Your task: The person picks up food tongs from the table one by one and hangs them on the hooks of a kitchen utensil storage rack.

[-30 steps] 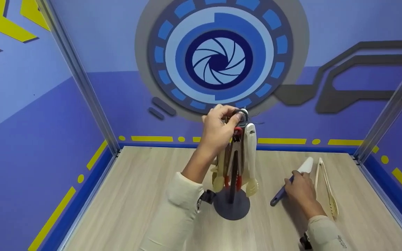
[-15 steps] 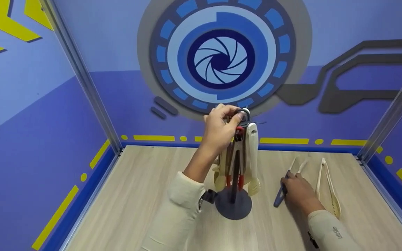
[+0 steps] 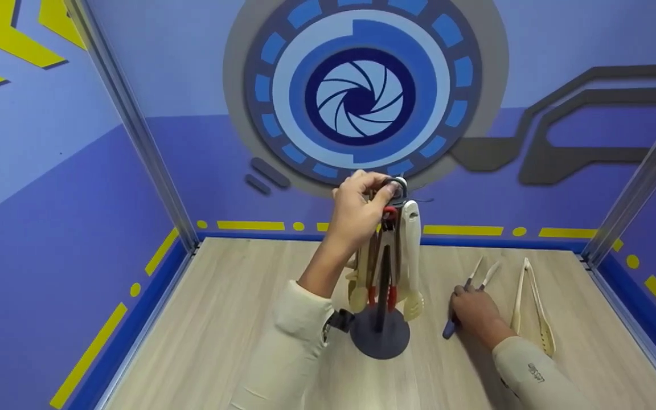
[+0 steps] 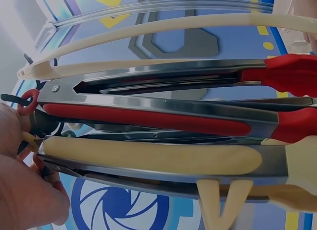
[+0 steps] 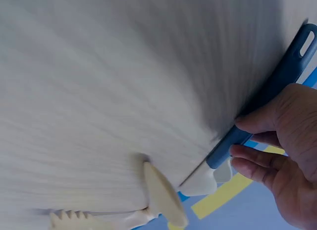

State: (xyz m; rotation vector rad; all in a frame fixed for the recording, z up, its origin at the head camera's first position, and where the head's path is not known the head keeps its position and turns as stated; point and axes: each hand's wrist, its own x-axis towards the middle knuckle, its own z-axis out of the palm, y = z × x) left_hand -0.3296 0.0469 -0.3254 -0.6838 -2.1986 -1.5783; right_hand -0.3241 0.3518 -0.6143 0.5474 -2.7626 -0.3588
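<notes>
My left hand (image 3: 356, 208) grips the dark ring at the top of an upright utensil stand with a round base (image 3: 382, 344). Several tongs hang from it: red-trimmed metal tongs (image 4: 148, 118), cream-handled metal tongs (image 4: 148, 154) and cream tongs (image 3: 412, 242) on the right side. At the right of the table, my right hand (image 3: 479, 313) pinches a pair of blue tongs with white tips. In the right wrist view, the thumb and fingers hold the blue arm (image 5: 277, 79) along its middle, a hanging hole at its far end. In the head view, the two white tips (image 3: 490, 273) point away, spread apart.
Another pair of cream tongs (image 3: 543, 322) lies spread on the wooden table (image 3: 237, 319), just right of my right hand. Blue printed walls and metal posts (image 3: 134, 125) enclose the table at the back and sides.
The right hand has turned the blue tongs, so both arms show instead of one flat white tip, and shifted slightly left. My left hand stays on the stand's top.
</notes>
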